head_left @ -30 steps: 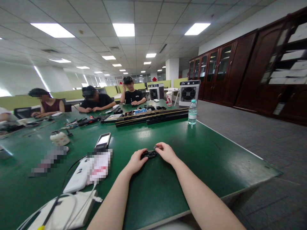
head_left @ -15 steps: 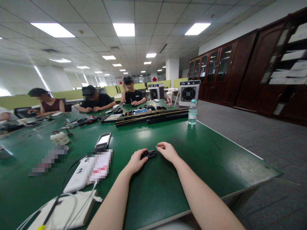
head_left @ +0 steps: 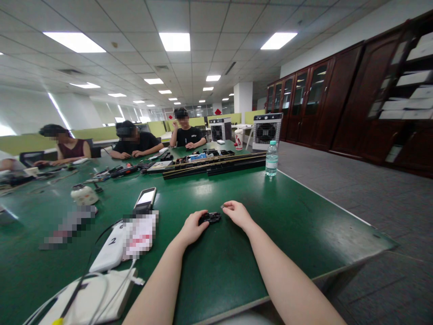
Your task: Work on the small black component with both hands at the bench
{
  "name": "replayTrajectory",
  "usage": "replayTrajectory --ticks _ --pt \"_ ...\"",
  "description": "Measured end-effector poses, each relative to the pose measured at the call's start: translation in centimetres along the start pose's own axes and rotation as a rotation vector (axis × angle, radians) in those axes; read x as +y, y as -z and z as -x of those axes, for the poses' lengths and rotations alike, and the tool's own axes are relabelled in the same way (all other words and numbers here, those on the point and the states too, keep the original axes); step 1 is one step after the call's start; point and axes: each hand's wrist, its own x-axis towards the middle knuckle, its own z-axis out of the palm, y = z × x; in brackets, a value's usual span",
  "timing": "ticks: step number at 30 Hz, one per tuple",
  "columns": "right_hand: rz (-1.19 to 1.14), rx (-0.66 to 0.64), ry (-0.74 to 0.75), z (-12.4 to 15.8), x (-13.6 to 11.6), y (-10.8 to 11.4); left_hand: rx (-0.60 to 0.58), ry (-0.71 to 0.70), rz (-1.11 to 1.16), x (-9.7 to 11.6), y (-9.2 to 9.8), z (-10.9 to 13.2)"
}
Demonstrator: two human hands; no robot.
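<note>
My left hand [head_left: 194, 226] is closed on the left end of a small black part [head_left: 212, 218], thumb in front and fingers behind. The part looks like an open plastic piece with fine detail, too small to name, and it is low at the green table [head_left: 216, 262]. Just right of it, my right hand [head_left: 237, 213] is pinched, with a tiny greyish piece [head_left: 222, 206] showing at the fingertips. I cannot make out what that piece is. A small gap separates the right fingertips from the black part.
Left of my arms lie a phone [head_left: 146, 198], a white power bank [head_left: 108, 248] and a white box-like thing with cables [head_left: 98, 302]. A water bottle [head_left: 271, 159] stands at the right edge, beside long black bars [head_left: 237, 166]. Several people sit across the table.
My right hand has shifted very slightly to the right, away from the black part. My left hand stays in place. Across the table, the leftmost person's hand has moved.
</note>
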Motion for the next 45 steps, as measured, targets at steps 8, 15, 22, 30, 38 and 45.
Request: replayTrajectory --ticks 8,15,22,30,38,45 --pt "-0.033 0.006 -0.015 0.1 -0.3 0.1 0.004 0.01 0.004 0.0 -0.1 0.0" --pt "-0.038 0.029 -0.016 -0.1 0.0 0.1 0.0 0.013 -0.002 -0.1 -0.1 0.0" --pt "-0.052 0.032 -0.036 0.0 -0.1 0.1 0.009 0.009 0.014 -0.2 -0.1 0.0" --pt "-0.114 0.036 -0.01 0.1 -0.3 0.1 0.002 0.017 0.004 -0.1 0.0 0.0" --pt "-0.157 0.003 0.171 0.4 -1.1 -0.4 0.011 0.008 0.0 0.0 0.0 0.1" --pt "0.019 -0.041 0.27 1.8 -2.6 -0.5 0.018 0.008 -0.013 0.3 0.1 0.2"
